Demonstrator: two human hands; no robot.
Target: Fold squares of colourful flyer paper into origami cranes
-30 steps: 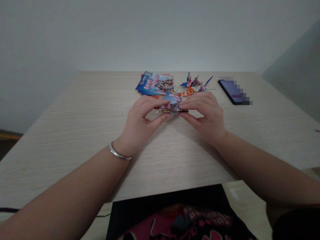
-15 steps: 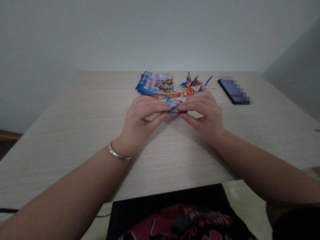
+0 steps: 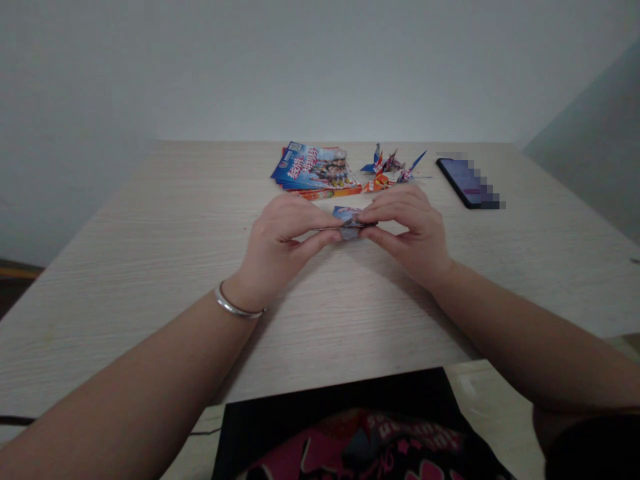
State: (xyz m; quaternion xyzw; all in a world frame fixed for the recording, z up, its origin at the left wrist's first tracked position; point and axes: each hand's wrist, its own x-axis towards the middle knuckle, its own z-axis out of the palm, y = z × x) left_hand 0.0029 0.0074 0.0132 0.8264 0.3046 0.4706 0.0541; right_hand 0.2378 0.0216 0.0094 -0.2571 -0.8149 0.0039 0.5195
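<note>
A: Camera mount?
B: Head-worn, one view, at the near side of the table [image 3: 175,227], above its top.
A: Facing?
B: Forward and down, across the table to the wall [image 3: 320,73].
A: Range?
B: Near; far edge fits.

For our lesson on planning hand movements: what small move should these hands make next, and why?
Perhaps press the folded paper flatter: the left hand and right hand pinch its opposite sides, while parts show above and below the pinch, apparently not yet flat.
</note>
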